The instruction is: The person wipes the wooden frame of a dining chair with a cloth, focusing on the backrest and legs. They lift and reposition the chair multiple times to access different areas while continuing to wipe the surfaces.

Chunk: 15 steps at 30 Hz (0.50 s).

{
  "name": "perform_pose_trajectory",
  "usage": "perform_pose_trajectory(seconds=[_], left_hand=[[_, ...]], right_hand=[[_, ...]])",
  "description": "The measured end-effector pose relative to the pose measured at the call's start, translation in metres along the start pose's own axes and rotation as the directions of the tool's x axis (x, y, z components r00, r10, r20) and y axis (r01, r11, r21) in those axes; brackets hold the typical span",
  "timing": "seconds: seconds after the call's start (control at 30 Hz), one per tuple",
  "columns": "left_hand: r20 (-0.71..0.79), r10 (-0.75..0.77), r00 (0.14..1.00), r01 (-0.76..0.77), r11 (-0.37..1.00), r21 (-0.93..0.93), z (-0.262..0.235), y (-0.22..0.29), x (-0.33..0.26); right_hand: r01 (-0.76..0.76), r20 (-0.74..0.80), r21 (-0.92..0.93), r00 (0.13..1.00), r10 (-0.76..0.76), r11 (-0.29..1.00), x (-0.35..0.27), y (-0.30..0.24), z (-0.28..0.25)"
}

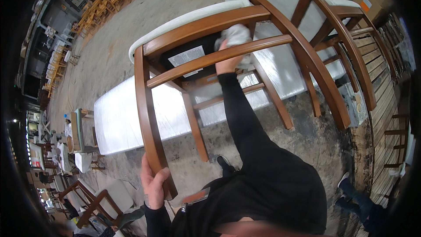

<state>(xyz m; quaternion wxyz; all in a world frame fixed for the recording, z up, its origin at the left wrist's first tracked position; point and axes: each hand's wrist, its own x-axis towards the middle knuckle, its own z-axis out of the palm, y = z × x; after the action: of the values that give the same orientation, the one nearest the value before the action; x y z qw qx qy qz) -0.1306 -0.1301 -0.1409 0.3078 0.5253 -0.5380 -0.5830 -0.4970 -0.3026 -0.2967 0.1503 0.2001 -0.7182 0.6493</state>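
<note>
A brown wooden chair with a pale upholstered seat is tipped over a plastic-wrapped surface, its dark underside and white label facing me. My left hand is closed round the lower end of one chair leg. Reaching past the stretcher, my right hand grips a crumpled whitish cloth against the frame near the seat's underside. Part of that hand is hidden by the stretcher and the cloth.
Beneath the chair is a long, shiny plastic-wrapped bench. A similar chair stands close on the right, beside a slatted wooden platform. Another person's legs show at lower right. Stacked chair frames stand far left.
</note>
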Motion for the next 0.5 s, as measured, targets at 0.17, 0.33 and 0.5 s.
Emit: perform_pose_trajectory(seconds=[0.17, 0.33, 0.5], left_hand=[[-0.030, 0.025, 0.999, -0.021, 0.989, 0.147, 0.003, 0.003, -0.001], [-0.012, -0.017, 1.000, 0.018, 0.994, 0.112, 0.003, 0.004, -0.003], [-0.016, 0.029, 0.999, -0.027, 0.990, 0.141, 0.003, 0.005, 0.000]], right_hand=[[0.083, -0.114, 0.428, 0.993, -0.037, 0.900, -0.007, 0.013, -0.008], [0.237, -0.067, -0.024, 0.969, -0.238, 0.971, 0.017, 0.021, -0.016], [0.159, -0.175, 0.207, 0.977, -0.123, 0.965, 0.019, 0.021, -0.019]])
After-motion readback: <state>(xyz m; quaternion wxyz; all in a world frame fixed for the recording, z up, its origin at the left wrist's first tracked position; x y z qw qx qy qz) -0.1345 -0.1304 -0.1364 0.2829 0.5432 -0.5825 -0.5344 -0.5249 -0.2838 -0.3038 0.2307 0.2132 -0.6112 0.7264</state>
